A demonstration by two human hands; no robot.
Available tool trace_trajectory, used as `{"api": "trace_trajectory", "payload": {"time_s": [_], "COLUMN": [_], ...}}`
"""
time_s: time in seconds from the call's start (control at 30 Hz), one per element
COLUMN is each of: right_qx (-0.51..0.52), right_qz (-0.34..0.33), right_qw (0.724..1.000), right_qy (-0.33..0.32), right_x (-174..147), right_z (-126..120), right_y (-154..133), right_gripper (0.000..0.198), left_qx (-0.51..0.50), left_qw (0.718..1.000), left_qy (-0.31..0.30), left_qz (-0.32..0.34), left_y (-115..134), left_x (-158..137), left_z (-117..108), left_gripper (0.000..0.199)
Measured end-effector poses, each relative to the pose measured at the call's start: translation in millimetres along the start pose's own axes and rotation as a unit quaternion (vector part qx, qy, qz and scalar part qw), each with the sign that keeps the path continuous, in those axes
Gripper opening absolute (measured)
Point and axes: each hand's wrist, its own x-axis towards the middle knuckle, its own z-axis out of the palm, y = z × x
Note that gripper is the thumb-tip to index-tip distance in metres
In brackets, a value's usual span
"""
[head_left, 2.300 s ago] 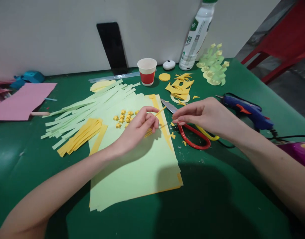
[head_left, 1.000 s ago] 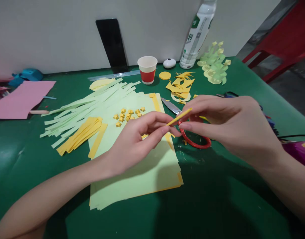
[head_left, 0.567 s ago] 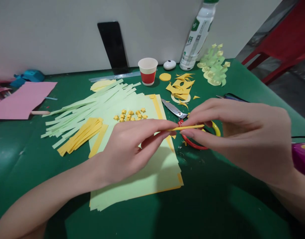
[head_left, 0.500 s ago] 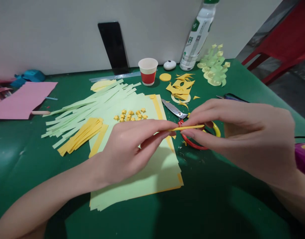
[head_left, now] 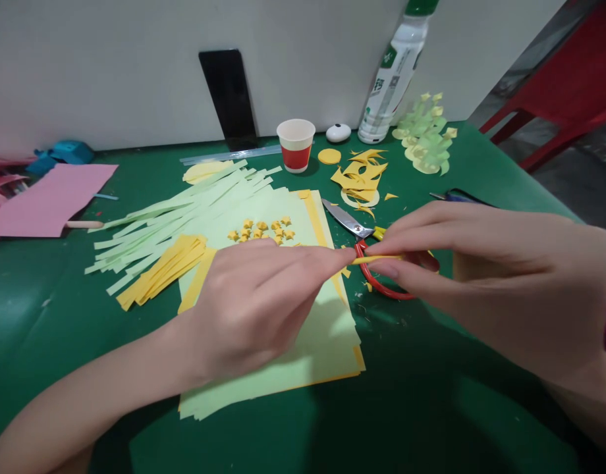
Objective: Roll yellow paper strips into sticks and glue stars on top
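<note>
While my left hand [head_left: 258, 303] pinches one end of a narrow yellow paper strip [head_left: 377, 259], my right hand [head_left: 505, 283] pinching the other, fingertips nearly closed, strip above red-and-yellow-handled metal scissors [head_left: 346, 218].

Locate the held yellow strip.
Head view, just right of center: the yellow strip spans the gap between the left hand and the right hand, in front of the red handle of the scissors.

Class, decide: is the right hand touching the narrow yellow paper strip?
Touching: the head view shows the strip pinched between thumb and fingers of the right hand.
</note>
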Motion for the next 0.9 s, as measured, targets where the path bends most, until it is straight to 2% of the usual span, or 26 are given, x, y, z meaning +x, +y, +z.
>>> {"api": "trace_trajectory", "payload": {"time_s": [0.2, 0.4, 0.5, 0.6, 0.9], "right_qx": [-0.02, -0.005, 0.022, 0.04, 0.034], "right_qz": [0.042, 0.063, 0.066, 0.073, 0.095], "right_qw": [0.999, 0.998, 0.997, 0.994, 0.993], "right_qy": [-0.013, -0.018, -0.04, -0.064, -0.054], "right_x": [-0.9, 0.7, 2.1, 2.9, 4.1], "right_z": [-2.8, -3.6, -3.8, -2.3, -1.2], "right_y": [-3.5, -0.4, 0.9, 1.1, -1.1], "right_gripper": [0.008, 0.013, 0.016, 0.009, 0.013], "left_qx": [-0.005, 0.022, 0.03, 0.033, 0.036], "left_qw": [1.0, 1.0, 0.999, 0.999, 0.999], "left_qy": [-0.005, -0.011, -0.014, 0.0, -0.009], "left_qz": [-0.016, -0.014, -0.017, -0.009, -0.013], "left_y": [0.4, 0.4, -0.6, -1.6, -2.4], "left_x": [-1.8, -1.5, -1.7, -2.5, -3.5], "left_z": [-0.6, -0.5, 0.9, 3.0, 5.1], "left_gripper": [0.025, 0.02, 0.019, 0.018, 0.019]}}
